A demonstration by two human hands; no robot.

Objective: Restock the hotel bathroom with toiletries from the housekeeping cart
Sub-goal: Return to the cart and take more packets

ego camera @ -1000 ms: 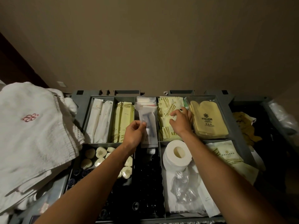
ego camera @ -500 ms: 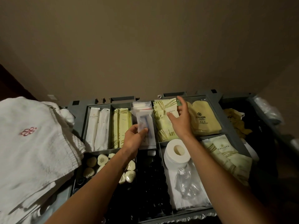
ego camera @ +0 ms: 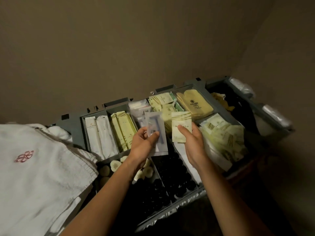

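The grey housekeeping cart tray [ego camera: 73, 128] holds compartments of wrapped toiletries. My left hand [ego camera: 142, 143] pinches a clear plastic packet with a blue razor [ego camera: 157, 128] above the tray's middle. My right hand [ego camera: 193, 140] holds a pale yellow-green sachet [ego camera: 180, 121] lifted just above the tray, thumb on its face. Behind it lies the stack of matching yellow-green sachets [ego camera: 160, 101]. Both packets are clear of the compartments.
Folded white towels [ego camera: 34, 167] with a pink emblem lie at the left. Long white packets [ego camera: 98, 133], yellow-green boxes [ego camera: 123, 130], yellow mitts [ego camera: 194, 103], round soaps [ego camera: 115, 165] and dark bottles [ego camera: 170, 176] fill other compartments. A beige wall rises close behind the cart.
My right hand picked a sachet from the stack and drew it back toward me. My left hand lifted the razor packet. The camera swung, so the cart now sits tilted and lower right.
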